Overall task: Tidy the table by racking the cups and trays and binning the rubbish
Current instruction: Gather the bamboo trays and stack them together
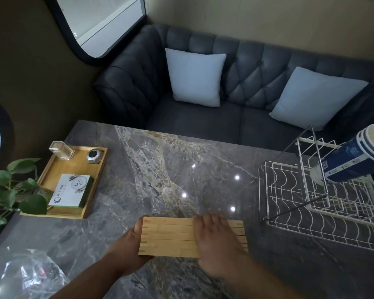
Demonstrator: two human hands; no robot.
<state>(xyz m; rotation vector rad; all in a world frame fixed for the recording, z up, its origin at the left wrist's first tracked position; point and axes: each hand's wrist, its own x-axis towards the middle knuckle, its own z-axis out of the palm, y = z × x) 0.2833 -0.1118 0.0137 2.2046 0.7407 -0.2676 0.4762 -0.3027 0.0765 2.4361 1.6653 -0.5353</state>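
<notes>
A lounge or café booth: tufted sofa (235,83) with cushions (195,77) behind a marble table (160,169).

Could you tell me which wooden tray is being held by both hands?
The near stack of trays; the far-left tray sits untouched, holding small items.

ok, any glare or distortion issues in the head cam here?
Head view: four small lamp glints on the polished table, none on the stacked wooden trays; wide-angle bending toward the edges, stretching the wire rack; clear bag soft and shiny.

trays (171,237) stacked on table (160,169) | left hand (131,247) grips end | right hand (216,240) on top
</notes>
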